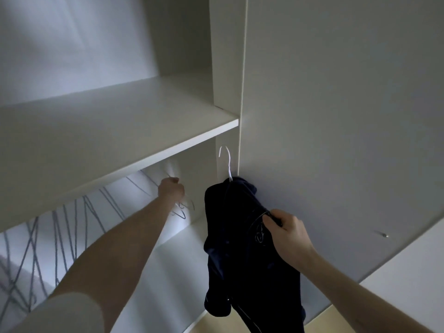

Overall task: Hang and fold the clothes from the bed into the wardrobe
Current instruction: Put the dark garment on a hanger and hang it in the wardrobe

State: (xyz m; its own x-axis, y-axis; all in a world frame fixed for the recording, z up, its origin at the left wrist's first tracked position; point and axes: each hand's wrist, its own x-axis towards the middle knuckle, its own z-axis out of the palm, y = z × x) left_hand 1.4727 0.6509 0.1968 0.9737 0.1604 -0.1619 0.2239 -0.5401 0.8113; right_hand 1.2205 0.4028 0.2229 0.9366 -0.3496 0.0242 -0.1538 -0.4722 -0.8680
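Right hand pinching dark garment (on white hanger); left hand under shelf

white wardrobe shelf — wire hangers hang beneath it.

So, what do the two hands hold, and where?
The right hand pinches the dark navy garment on a white wire hanger, at its shoulder. The left hand is curled; what it grips cannot be told.
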